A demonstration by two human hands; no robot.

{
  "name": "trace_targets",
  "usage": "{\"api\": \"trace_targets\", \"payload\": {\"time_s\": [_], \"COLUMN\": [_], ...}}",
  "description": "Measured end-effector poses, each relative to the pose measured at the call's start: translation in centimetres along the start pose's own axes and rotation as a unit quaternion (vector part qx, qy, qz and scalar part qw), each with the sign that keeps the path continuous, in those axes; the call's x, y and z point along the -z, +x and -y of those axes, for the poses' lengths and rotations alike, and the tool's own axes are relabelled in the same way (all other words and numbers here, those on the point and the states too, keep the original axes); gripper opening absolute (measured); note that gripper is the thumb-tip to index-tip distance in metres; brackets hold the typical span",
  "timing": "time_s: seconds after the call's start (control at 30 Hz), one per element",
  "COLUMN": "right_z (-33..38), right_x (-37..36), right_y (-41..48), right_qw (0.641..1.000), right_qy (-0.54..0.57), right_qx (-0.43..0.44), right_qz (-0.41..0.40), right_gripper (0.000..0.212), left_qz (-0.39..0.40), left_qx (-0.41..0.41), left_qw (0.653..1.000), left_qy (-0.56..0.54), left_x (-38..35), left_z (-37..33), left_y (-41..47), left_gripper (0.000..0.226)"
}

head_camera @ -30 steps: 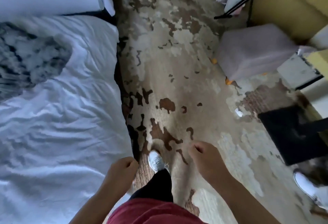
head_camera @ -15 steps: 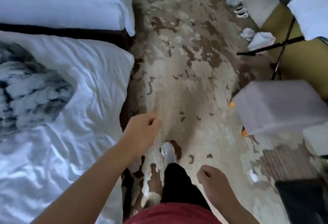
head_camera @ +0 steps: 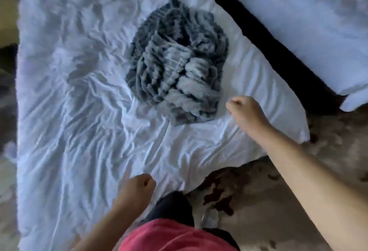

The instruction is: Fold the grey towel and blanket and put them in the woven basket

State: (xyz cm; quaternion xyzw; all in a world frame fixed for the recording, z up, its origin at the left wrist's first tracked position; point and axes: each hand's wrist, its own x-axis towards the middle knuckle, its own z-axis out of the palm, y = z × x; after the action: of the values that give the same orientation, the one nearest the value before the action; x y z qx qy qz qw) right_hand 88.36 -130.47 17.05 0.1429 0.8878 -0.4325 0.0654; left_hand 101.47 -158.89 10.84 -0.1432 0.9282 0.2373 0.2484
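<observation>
Grey blanket (head_camera: 177, 65) is lying bunched on the white bed (head_camera: 79, 131), its long axis running away from the person and its near end just left of the right hand (head_camera: 246, 112). That hand is hovering nearer, fingers curled, holding nothing. The left hand (head_camera: 139, 188) is hanging by the bed edge, also fisted and empty.

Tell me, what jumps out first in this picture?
A fluffy grey blanket lies bunched in a heap on the crumpled white sheet. The right hand, fingers curled, hangs just beside it, with the left hand lower down, near the bed's edge.
</observation>
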Motion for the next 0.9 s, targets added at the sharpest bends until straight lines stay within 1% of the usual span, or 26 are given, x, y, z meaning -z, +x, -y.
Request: {"api": "trace_targets", "payload": {"time_s": [0.03,0.13,0.23,0.37,0.43,0.47,0.5,0.57,0.63,0.67,0.7,0.73,0.77,0.8,0.83,0.87,0.9], "right_z": [0.5,-0.7,-4.4,-9.6,-11.0,-11.3,-11.5,-11.3,-10.6,-10.0,-9.3,-8.6,-8.1,-7.5,-6.5,-5.6,-5.0], "right_x": [-0.4,-3.1,-6.1,-7.3,-6.6,-6.2,-5.7,-4.8,-4.3,-4.2,-4.2,-4.6,-5.1,-5.7,-6.3,-7.0,-7.8], "right_y": [2.4,7.1,8.2,6.9,7.5,8.4,9.8,13.4,18.0,20.6,23.5,26.3,29.1,31.8,34.1,36.1,37.6], "right_qw": [1.000,0.998,0.985,0.960,0.948,0.943,0.940,0.941,0.950,0.954,0.959,0.966,0.972,0.978,0.982,0.979,0.965], "right_qy": [0.005,-0.022,-0.081,-0.114,-0.127,-0.131,-0.136,-0.127,-0.097,-0.095,-0.102,-0.101,-0.090,-0.080,-0.076,-0.090,-0.130], "right_qx": [0.003,-0.015,-0.082,-0.156,-0.170,-0.178,-0.185,-0.191,-0.169,-0.144,-0.115,-0.085,-0.059,-0.037,-0.010,0.026,0.058], "right_qz": [0.008,0.052,0.132,0.205,0.236,0.249,0.254,0.248,0.246,0.244,0.238,0.223,0.207,0.189,0.173,0.179,0.218], "right_gripper": [0.032,0.028,0.025,0.029,0.031,0.029,0.026,0.021,0.020,0.019,0.017,0.014,0.008,0.009,0.025,0.048,0.072], "left_qz": [0.006,0.042,0.064,0.045,0.008,-0.013,-0.031,-0.056,-0.077,-0.061,-0.023,0.033,0.097,0.161,0.211,0.249,0.291], "left_qx": [0.021,0.036,0.046,0.004,-0.022,-0.025,-0.019,-0.005,0.004,0.019,0.046,0.070,0.082,0.079,0.061,0.042,0.017], "left_qw": [1.000,0.997,0.994,0.992,0.994,0.995,0.995,0.994,0.995,0.997,0.998,0.996,0.989,0.979,0.969,0.959,0.948], "left_qy": [-0.021,-0.048,-0.075,-0.115,-0.103,-0.097,-0.093,-0.097,-0.069,-0.044,-0.038,-0.052,-0.075,-0.099,-0.116,-0.125,-0.129], "left_x": [-0.7,-3.0,-3.2,-1.5,-0.3,0.2,0.7,1.2,1.5,1.4,1.1,0.9,0.7,0.3,-0.1,-0.6,-0.9], "left_z": [-0.3,-1.9,-4.7,-10.9,-14.2,-15.7,-17.0,-19.2,-20.8,-21.1,-21.4,-21.8,-22.4,-23.0,-23.6,-24.0,-24.1], "left_y": [-0.1,1.2,6.4,16.5,22.1,24.5,26.8,31.1,35.5,37.7,39.5,40.9,41.5,41.3,40.6,39.1,37.2], "left_gripper": [0.038,0.037,0.033,0.027,0.021,0.014,0.022,0.064,0.097,0.107,0.112,0.109,0.098,0.076,0.050,0.026,0.014]}}
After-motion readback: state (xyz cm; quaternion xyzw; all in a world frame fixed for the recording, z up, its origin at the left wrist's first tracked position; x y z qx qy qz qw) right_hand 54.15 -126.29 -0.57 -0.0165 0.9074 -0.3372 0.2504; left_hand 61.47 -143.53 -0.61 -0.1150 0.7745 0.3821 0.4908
